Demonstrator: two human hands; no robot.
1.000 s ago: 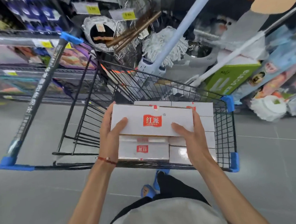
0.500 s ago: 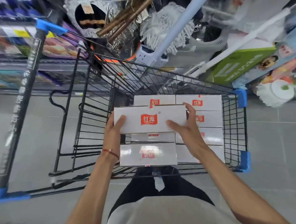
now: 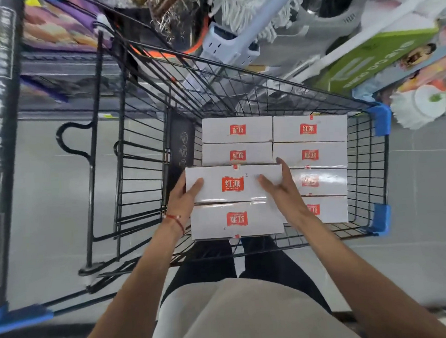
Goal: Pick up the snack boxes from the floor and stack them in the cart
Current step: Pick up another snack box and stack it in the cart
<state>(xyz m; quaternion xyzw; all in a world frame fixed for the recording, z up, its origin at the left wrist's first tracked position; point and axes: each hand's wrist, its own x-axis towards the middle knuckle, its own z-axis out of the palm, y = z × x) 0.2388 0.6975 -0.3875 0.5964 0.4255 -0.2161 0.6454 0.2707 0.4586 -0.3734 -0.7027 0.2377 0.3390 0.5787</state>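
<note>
While both hands grip it by its short ends, a white box point(image 3: 244, 193) with a red logo is held flat in the left half of the cart point(image 3: 367, 160), logo facing up. The left hand point(image 3: 183, 200) clasps the left end, thumb lying on the top face and the fingers hidden past the edge. The right hand point(image 3: 282, 188) clasps the right end, thumb on top and one fingertip hooked over the far edge. Whether the box already rests on what lies under it cannot be told.

Seven other boxes point(image 3: 310, 142) of the same kind lie flat in the cart in two columns. Four fill the right column. In the left column, two lie beyond the held box and one lies nearer, its far edge just under the held one.

The cart is black wire with blue corner guards point(image 3: 382, 120) and stands on a grey tiled floor point(image 3: 49, 200). A red cord point(image 3: 177, 222) circles the left wrist. Beyond the cart are mops point(image 3: 246, 8) and a green carton point(image 3: 367, 63).
</note>
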